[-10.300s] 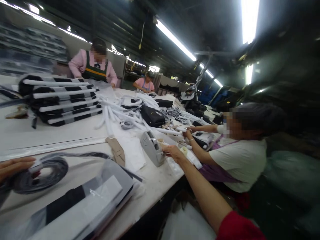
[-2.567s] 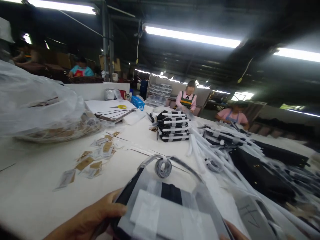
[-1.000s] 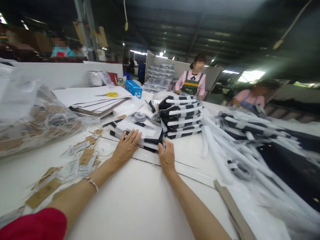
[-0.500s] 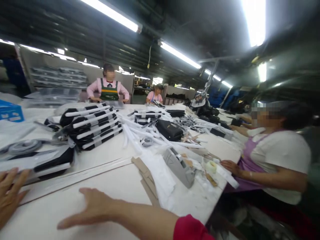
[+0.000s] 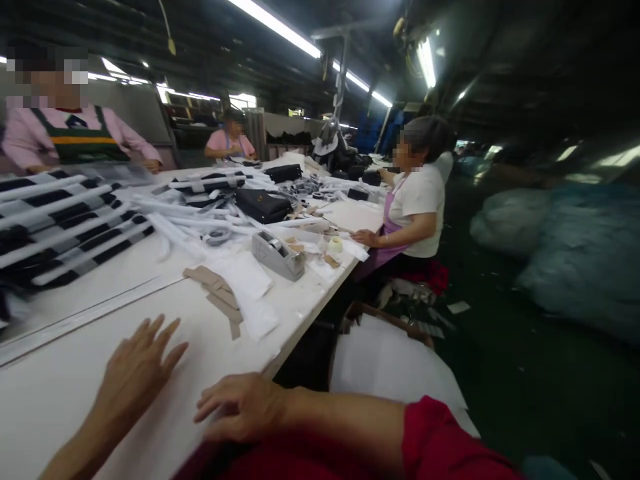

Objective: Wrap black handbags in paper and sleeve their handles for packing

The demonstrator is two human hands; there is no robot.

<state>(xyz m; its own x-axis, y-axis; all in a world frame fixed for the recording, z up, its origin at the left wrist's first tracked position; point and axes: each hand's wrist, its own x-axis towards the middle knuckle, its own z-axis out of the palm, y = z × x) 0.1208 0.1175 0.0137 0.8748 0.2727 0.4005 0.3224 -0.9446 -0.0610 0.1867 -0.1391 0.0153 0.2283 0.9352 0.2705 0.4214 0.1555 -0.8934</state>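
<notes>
My left hand (image 5: 137,367) is over the white tabletop (image 5: 45,400), its fingers spread and holding nothing. Close to the table's near edge, my right hand (image 5: 243,407) is empty too, thumb apart from loosely bent fingers. Whether either palm touches the surface I cannot tell. Beyond the hands lie brown cardboard strips (image 5: 215,290) and thin white sheets (image 5: 255,303). A grey tape dispenser (image 5: 277,255) stands just past them. To the left is a stack of black items with white-wrapped strips (image 5: 80,227), partly cut off by the frame.
Across the table are a black bag (image 5: 263,205), a pale tape roll (image 5: 335,245) and heaped white tubes. One person (image 5: 420,193) sits at the right edge; two others are at the far side. Below stands a box of white sheets (image 5: 385,360). Big translucent sacks (image 5: 590,247) lie on the floor.
The view has swung right, bringing the floor, box and sacks into sight. My left hand has come fully into view over the tabletop. My right hand is now nearer the table edge, fingers more bent.
</notes>
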